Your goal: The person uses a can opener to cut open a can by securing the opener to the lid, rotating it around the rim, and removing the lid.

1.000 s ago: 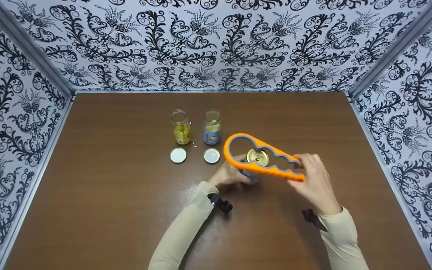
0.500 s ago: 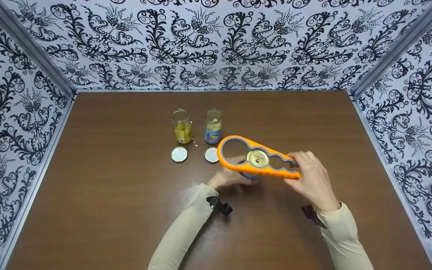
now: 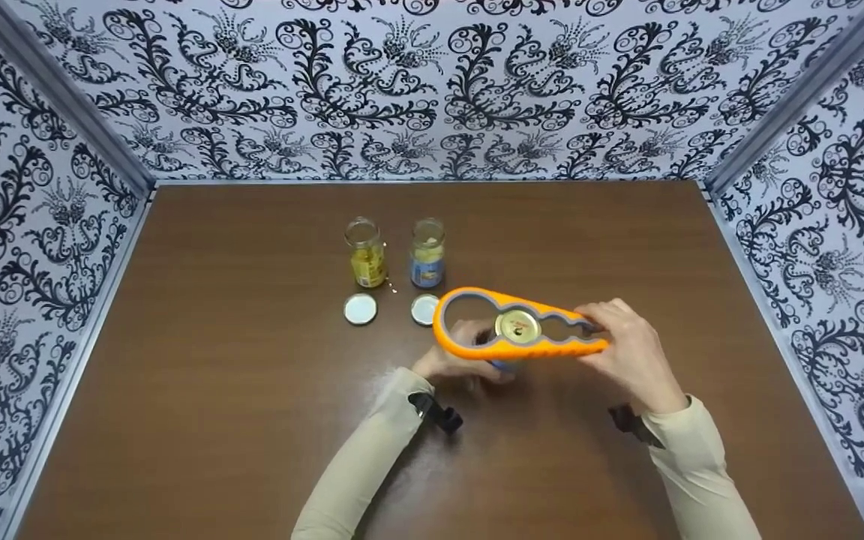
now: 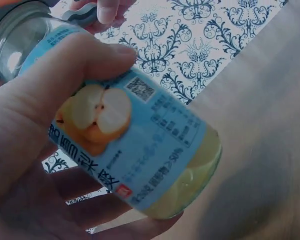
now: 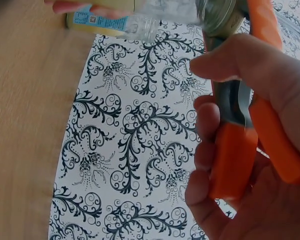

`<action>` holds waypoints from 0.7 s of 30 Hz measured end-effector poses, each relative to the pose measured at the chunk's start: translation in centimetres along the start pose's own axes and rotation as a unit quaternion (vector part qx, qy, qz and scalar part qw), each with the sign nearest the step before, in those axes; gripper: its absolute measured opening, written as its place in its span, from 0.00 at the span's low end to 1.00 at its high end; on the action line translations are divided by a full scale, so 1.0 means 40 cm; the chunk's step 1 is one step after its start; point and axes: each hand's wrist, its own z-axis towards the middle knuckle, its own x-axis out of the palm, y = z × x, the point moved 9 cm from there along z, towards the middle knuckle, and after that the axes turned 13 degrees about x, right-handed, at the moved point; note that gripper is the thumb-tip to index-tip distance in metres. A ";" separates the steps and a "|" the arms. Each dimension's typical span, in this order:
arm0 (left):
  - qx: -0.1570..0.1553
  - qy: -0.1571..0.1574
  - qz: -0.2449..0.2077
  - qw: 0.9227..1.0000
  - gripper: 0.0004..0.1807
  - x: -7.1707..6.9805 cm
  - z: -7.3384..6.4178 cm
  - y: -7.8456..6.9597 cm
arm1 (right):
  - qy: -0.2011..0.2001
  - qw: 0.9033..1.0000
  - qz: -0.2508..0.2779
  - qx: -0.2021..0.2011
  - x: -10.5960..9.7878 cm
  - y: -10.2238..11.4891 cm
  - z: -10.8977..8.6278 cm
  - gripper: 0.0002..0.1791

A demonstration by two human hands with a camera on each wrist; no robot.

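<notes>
In the head view, the left hand (image 3: 458, 362) holds a jar (image 3: 505, 365) over the brown worktop (image 3: 252, 390), with its fingers bent round the side. A gold lid (image 3: 518, 327) is on top of the jar. The right hand (image 3: 633, 351) holds the ends of an orange opener (image 3: 541, 350). The lid sits between the opener's two arms, in a middle gap, to the left of the right hand's fingers. Near the left hand stand a yellow-label jar (image 3: 369, 264) and a blue-label jar (image 3: 427, 270), both with their lids off. A white lid (image 3: 360, 309) lies in front of the first, and another lid (image 3: 424, 310) in front of the second.

In the left wrist view, the thumb presses across the held jar's blue pear label, and the other fingers go round behind. They are as wide apart as the jar, and its bottom pokes out past them.

In the right wrist view, the thumb and curled fingers squeeze the opener's two handles. The held jar's neck is just past the fingertips.
</notes>
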 end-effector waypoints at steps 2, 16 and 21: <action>0.011 0.019 -0.014 1.000 0.29 0.006 0.000 -0.006 | 0.013 1.000 0.008 -0.014 0.000 0.001 0.004 0.23; 0.018 0.106 -0.089 0.990 0.30 0.057 -0.004 -0.031 | 0.063 0.986 0.086 -0.130 0.006 0.014 0.026 0.26; 0.018 0.121 -0.087 0.989 0.32 0.061 -0.012 -0.033 | 0.078 0.983 0.103 -0.130 0.016 0.008 0.026 0.27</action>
